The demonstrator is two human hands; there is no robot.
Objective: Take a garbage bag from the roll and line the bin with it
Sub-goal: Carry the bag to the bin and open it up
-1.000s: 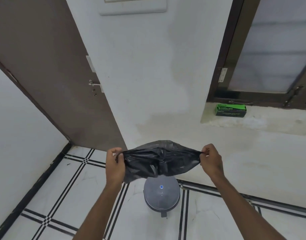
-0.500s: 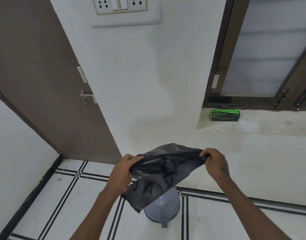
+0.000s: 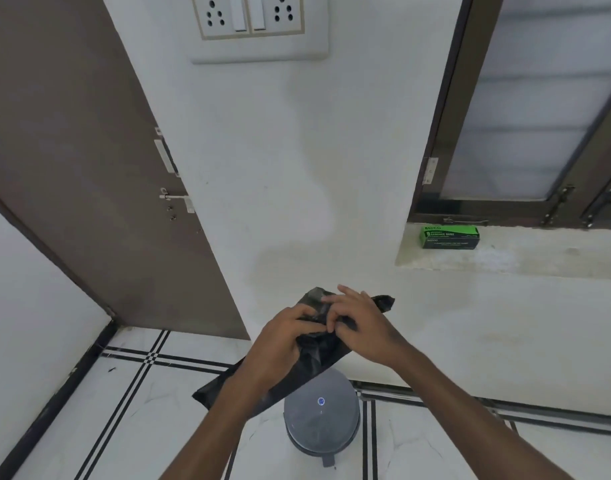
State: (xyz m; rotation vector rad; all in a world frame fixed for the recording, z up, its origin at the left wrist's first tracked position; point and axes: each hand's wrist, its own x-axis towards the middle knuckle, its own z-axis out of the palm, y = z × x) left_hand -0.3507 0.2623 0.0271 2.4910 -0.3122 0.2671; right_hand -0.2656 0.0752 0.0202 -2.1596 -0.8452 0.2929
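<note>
While both hands work at chest height above the bin (image 3: 322, 415), the black garbage bag (image 3: 311, 355) hangs between them, its lower end trailing down and to the left, clear of the floor. Left hand (image 3: 283, 341) — fingers curled closed on a bunched fold of film near the top edge; right hand (image 3: 361, 323) — thumb and forefinger pinched on the same edge just beside the left, remaining fingers (image 3: 338, 296) spread loose over the plastic. The two hands touch or nearly touch; a corner of the bag sticks up behind the right hand. Bin stands on the tiled floor directly below, lid closed, small pedal at its near side. Green box of bags (image 3: 449, 236) sits on the window ledge (image 3: 525, 258), well apart to the right. Judgement: bag is off the roll but not yet opened; step in hand looks like rubbing the layers apart to find the mouth. Handling — film is very light, limp, and likely slick, with layers that cling together; it holds no shape and will tear if yanked. Best hold is at the open hem, one layer per hand, pinched rather than fisted. The lid must come up before lining can begin.
</note>
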